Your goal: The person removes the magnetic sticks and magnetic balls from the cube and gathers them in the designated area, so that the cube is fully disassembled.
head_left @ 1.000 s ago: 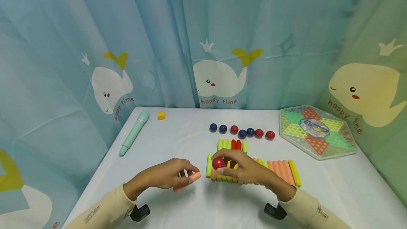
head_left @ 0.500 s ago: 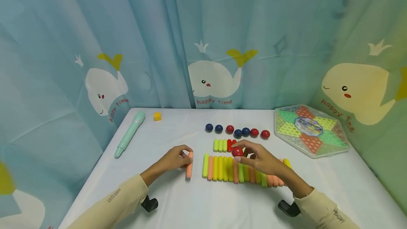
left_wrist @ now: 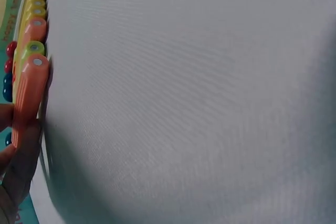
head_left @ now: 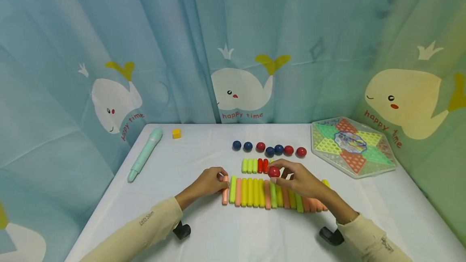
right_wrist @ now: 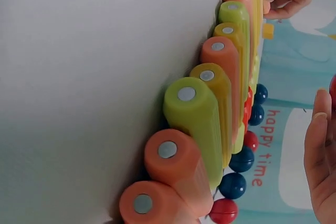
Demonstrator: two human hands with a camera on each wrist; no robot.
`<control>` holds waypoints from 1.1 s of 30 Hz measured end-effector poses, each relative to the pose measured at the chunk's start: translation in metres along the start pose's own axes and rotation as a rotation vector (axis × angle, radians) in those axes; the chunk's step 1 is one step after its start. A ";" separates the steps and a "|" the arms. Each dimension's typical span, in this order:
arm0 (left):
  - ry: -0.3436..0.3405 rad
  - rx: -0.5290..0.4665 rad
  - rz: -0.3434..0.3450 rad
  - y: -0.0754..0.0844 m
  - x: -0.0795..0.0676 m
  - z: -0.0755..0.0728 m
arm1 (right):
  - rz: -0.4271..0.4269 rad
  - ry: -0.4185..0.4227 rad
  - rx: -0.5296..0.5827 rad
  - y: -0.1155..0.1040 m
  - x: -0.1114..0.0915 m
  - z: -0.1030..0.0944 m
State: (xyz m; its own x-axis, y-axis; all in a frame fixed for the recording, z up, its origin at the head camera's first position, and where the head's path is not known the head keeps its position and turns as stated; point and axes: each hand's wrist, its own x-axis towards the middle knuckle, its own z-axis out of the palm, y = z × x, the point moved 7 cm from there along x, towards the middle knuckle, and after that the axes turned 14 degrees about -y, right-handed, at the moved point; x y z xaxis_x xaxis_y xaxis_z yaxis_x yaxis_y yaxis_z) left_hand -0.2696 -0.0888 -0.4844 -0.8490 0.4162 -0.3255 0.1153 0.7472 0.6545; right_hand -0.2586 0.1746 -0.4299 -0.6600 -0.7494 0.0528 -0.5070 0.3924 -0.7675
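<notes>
In the head view my left hand (head_left: 208, 183) pinches an orange magnetic rod (head_left: 225, 195) by its upper part. That rod stands parallel to the left end of a long row of magnetic rods (head_left: 255, 193) in yellow, green and orange, close beside the end green rod (head_left: 232, 189). The left wrist view shows the held rod (left_wrist: 31, 87) with a round metal disc in its end. My right hand (head_left: 301, 179) holds a red ball (head_left: 274, 172) between thumb and fingers, over the row, hiding some rods. Only a sliver of that ball appears in the right wrist view.
Short green and red rods (head_left: 249, 165) lie behind the long row. Farther back are several blue and red balls (head_left: 260, 146). A Chinese checkers board (head_left: 364, 163) lies at right; a mint-green stick-shaped object (head_left: 145, 156) and a yellow cube (head_left: 176, 133) lie at left.
My left hand has turned the orange rod from slanted to lined up with the row and brought it right, against the row's end. My right hand has moved right and slightly back with the red ball.
</notes>
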 end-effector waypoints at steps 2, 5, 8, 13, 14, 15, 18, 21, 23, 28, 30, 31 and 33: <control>0.007 0.013 -0.014 -0.003 0.000 -0.001 | -0.005 0.003 -0.009 -0.001 0.006 -0.001; 0.019 0.018 -0.020 -0.008 -0.004 -0.005 | -0.003 0.007 -0.042 -0.004 0.017 -0.004; 0.027 -0.015 -0.008 -0.014 -0.012 -0.014 | -0.004 0.003 -0.076 -0.007 0.033 -0.009; 0.085 -0.072 0.038 -0.028 -0.032 -0.040 | 0.009 -0.023 -0.085 -0.010 0.069 -0.020; 0.114 -0.066 0.043 -0.032 -0.036 -0.047 | 0.016 -0.026 -0.089 -0.010 0.078 -0.023; 0.145 -0.051 0.049 -0.036 -0.041 -0.054 | 0.027 -0.029 -0.094 -0.009 0.087 -0.025; 0.247 0.041 0.065 -0.045 -0.053 -0.076 | 0.072 -0.030 -0.109 -0.001 0.115 -0.032; 0.325 0.126 0.072 -0.053 -0.061 -0.094 | 0.121 -0.029 -0.143 0.010 0.144 -0.035; 0.351 0.156 0.065 -0.060 -0.062 -0.102 | 0.145 -0.035 -0.169 0.019 0.162 -0.033; 0.375 0.203 0.044 -0.077 -0.060 -0.108 | 0.236 -0.073 -0.200 0.039 0.197 -0.019; 0.382 0.209 0.037 -0.082 -0.059 -0.108 | 0.274 -0.089 -0.220 0.045 0.207 -0.012; 0.386 0.212 0.032 -0.084 -0.059 -0.107 | 0.281 -0.099 -0.241 0.047 0.212 -0.008; 0.398 0.217 0.031 -0.087 -0.060 -0.108 | 0.298 -0.115 -0.285 0.050 0.220 -0.003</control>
State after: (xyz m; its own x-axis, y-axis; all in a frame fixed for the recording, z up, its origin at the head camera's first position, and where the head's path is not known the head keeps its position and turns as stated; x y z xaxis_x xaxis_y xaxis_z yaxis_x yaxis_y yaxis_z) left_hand -0.2843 -0.2346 -0.4485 -0.9707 0.2400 0.0069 0.2129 0.8468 0.4875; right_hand -0.4307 0.0307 -0.4548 -0.7429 -0.6294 -0.2280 -0.4473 0.7202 -0.5303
